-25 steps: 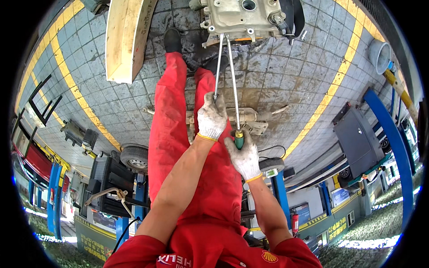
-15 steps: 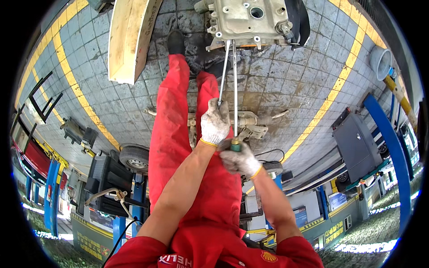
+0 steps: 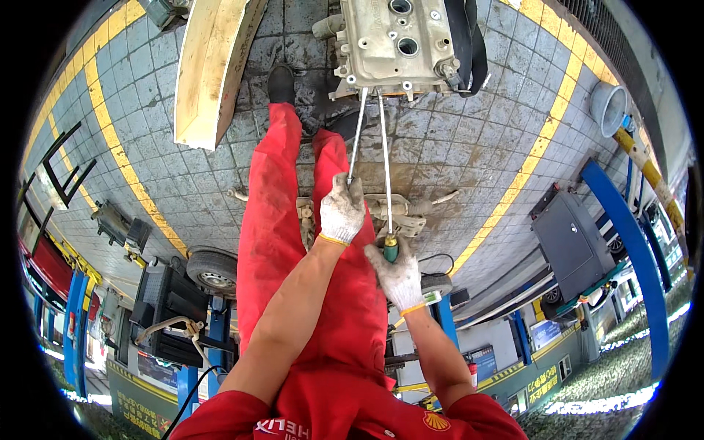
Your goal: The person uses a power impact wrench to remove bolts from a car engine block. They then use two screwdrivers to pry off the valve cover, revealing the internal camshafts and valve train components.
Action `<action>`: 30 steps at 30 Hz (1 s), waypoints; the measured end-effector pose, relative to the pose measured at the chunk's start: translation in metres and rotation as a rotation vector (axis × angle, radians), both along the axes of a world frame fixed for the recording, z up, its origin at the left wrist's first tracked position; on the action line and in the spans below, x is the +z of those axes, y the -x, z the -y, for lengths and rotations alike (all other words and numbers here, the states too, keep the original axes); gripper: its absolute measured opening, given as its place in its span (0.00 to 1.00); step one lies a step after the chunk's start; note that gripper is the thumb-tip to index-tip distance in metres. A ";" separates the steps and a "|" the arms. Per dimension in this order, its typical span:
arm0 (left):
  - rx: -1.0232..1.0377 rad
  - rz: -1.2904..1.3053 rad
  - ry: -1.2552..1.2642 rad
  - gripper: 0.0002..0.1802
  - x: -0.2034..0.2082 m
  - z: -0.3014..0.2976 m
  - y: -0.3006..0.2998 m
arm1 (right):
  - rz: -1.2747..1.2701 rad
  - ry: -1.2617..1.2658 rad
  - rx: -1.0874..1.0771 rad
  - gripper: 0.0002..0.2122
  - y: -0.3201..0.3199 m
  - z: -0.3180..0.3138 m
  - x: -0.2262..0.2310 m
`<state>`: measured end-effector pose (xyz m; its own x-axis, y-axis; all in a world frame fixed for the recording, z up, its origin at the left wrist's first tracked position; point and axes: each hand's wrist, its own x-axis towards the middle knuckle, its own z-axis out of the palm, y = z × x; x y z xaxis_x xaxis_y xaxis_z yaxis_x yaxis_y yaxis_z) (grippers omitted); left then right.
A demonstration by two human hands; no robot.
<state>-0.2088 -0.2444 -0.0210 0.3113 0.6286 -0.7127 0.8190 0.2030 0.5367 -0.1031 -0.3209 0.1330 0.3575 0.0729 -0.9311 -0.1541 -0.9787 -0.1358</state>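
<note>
My left hand [image 3: 343, 211], in a white work glove dirtied at the fingers, is closed round the near end of a slim metal bar [image 3: 358, 136]. To its right, my right hand [image 3: 397, 276], gloved alike, grips the green handle [image 3: 391, 249] of a long screwdriver with a straight steel shank [image 3: 386, 161]. Both tools slant away from me, close together. Their far ends meet the near edge of a grey metal engine [image 3: 400, 62], which hides the tips. Round openings and bolt bosses show on the engine's top cover.
A long wooden trough [image 3: 209, 73] lies left of the engine. Metal suspension parts [image 3: 396, 209] rest on the tiled floor beyond my hands. A wheel [image 3: 213, 271] is at left, a grey cabinet [image 3: 572, 235] and blue post [image 3: 631, 249] at right. A grey bucket [image 3: 608, 110] stands far right.
My right hand has turned and shifted slightly right and down on the green handle. The left hand keeps its hold on the bar. The view has shifted, showing more of the engine's top.
</note>
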 end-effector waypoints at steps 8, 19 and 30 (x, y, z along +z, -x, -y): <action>0.024 0.101 -0.163 0.10 -0.006 0.005 0.002 | 0.246 -0.157 0.067 0.11 0.044 0.045 -0.067; 0.032 0.051 -0.123 0.11 -0.006 0.005 0.001 | -0.131 -0.314 -0.357 0.07 0.059 0.062 -0.088; -0.099 0.086 -0.227 0.14 -0.019 0.013 0.010 | -0.630 -0.225 -0.810 0.10 0.022 0.013 -0.023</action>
<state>-0.2185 -0.2570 -0.0395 0.4328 0.7331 -0.5246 0.7780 -0.0097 0.6282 -0.1253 -0.3338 0.1101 -0.1675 0.2227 -0.9604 -0.8574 -0.5138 0.0303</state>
